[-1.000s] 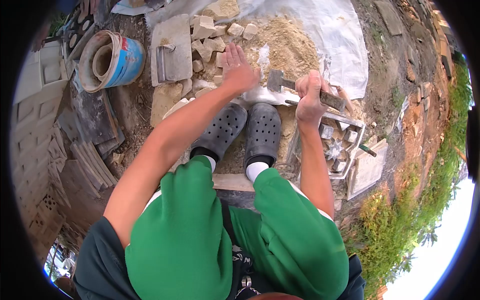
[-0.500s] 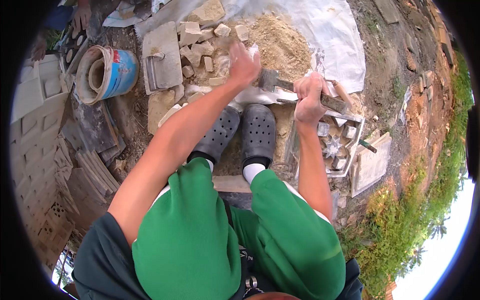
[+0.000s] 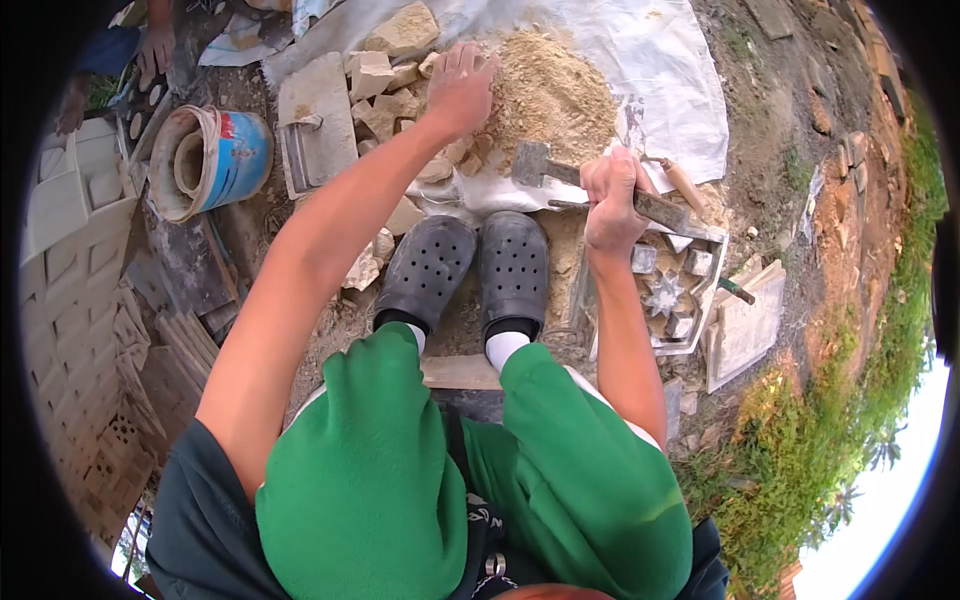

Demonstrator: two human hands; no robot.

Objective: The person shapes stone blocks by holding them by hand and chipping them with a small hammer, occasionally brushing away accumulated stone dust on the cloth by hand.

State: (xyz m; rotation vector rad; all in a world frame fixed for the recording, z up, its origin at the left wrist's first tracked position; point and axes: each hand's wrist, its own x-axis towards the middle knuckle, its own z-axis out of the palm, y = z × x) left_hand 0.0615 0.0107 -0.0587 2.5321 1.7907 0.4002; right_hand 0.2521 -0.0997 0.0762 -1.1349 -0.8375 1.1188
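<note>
My left hand reaches palm down over the broken pale stone pieces, beside a heap of tan crushed material. Its fingers look stretched forward and slightly apart; what lies beneath the palm is hidden. My right hand is closed around the handle of a hammer, whose grey head points left in front of the heap. A wooden-handled tool lies just right of that hand. Below it sits a metal mould frame with a star-shaped piece inside.
A white sheet lies under the heap. At left stand a blue-and-white bucket and stacked patterned blocks. Flat slabs lean at right. My dark clogs are between my hands. Another person's hand shows at top left.
My left hand has moved up and to the left over the stone pieces, and some pieces now lie nearer my clogs. My right hand holds the hammer in nearly the same place.
</note>
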